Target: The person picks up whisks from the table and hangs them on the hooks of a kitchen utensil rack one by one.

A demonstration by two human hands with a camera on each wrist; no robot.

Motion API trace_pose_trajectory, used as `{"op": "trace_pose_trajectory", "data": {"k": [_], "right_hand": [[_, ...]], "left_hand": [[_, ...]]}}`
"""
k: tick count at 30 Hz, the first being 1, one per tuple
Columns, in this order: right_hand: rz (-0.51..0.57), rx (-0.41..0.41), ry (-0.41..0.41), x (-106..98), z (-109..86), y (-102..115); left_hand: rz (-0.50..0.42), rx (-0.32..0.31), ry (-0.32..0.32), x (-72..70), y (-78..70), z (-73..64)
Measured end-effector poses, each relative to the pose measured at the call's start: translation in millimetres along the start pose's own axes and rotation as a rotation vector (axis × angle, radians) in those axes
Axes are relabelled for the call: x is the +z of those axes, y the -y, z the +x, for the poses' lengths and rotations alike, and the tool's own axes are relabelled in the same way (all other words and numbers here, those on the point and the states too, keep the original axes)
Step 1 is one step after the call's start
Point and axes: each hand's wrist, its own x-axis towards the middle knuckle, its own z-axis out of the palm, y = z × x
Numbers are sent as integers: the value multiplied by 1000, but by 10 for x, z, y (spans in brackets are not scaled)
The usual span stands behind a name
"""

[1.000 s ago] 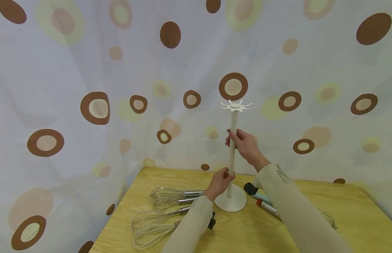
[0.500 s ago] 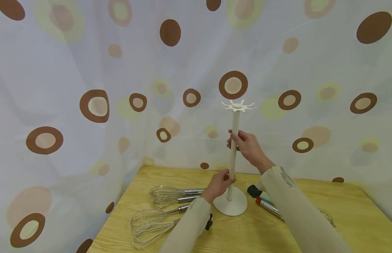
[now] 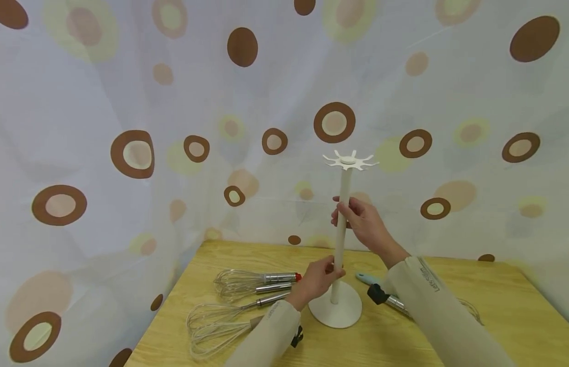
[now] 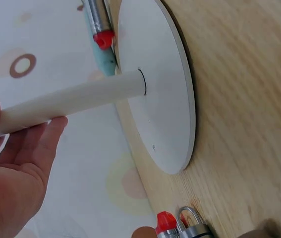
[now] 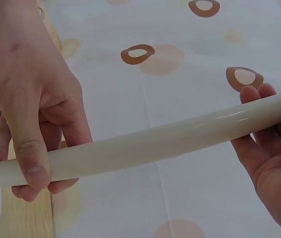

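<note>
A white utensil stand [image 3: 341, 232] has a round base [image 3: 335, 310], a slim pole and a ring of hooks [image 3: 348, 161] at its top. My left hand [image 3: 317, 278] grips the pole low down, just above the base. Higher up, my right hand [image 3: 364, 221] holds the same pole between thumb and fingers. In the left wrist view the base [image 4: 155, 114] sits at or very close to the wooden tabletop; I cannot tell whether it touches. The right wrist view has the left hand [image 5: 36, 99] and right hand [image 5: 274, 163] spaced apart along the pole [image 5: 165, 139].
Several wire whisks [image 3: 220, 316] lie on the wooden table [image 3: 381, 341] at the left, partly behind the left sleeve. At the right lie a light blue handle [image 3: 368, 278] and a silver handle [image 3: 396, 303], partly covered by the right sleeve. A patterned curtain [image 3: 266, 66] hangs behind.
The stand has come nearer along the table, its top shifting slightly right, with both hands holding its pole throughout. The whisks at the left lie where they were.
</note>
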Motion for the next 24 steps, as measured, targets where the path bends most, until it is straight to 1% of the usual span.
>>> {"op": "trace_pose_trajectory", "data": {"k": [3,7,11,17,24], "right_hand": [[8,4,10,6,-79,18],[2,-9,18,0,-180,51],[-11,-24,27,-10,-292,105],[-7,-39,33,-28,-396,154],[13,-54,47,-60,-451,157]], "left_hand": [[-22,7,1,27,-30,-98],[-52,10,1,85,-52,-190],[-80,12,22,138,-74,-264],[-84,2,38,160,-116,-317],[-67,31,80,141,-150,-357]]}}
